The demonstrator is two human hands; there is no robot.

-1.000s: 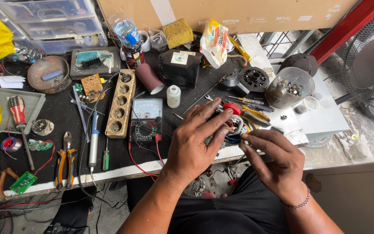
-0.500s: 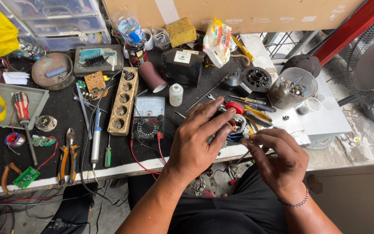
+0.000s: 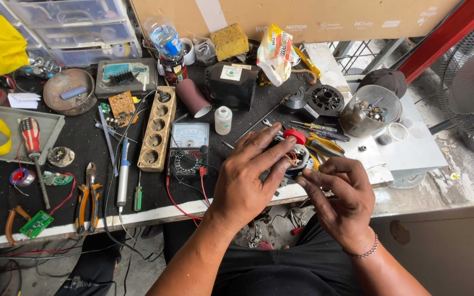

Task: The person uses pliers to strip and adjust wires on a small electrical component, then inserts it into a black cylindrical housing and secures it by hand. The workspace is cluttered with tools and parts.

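Two bare hands are in view, the left hand and the right hand. On the black-topped workbench lies one analogue multimeter with a pale dial face, one long wooden block with five round holes, one small white plastic bottle, and one red-handled screwdriver with white stripes. Two pairs of orange-handled pliers show, one by the front edge and one further left. There is one yellow sponge, one clear plastic water bottle and one round metal fan grille.
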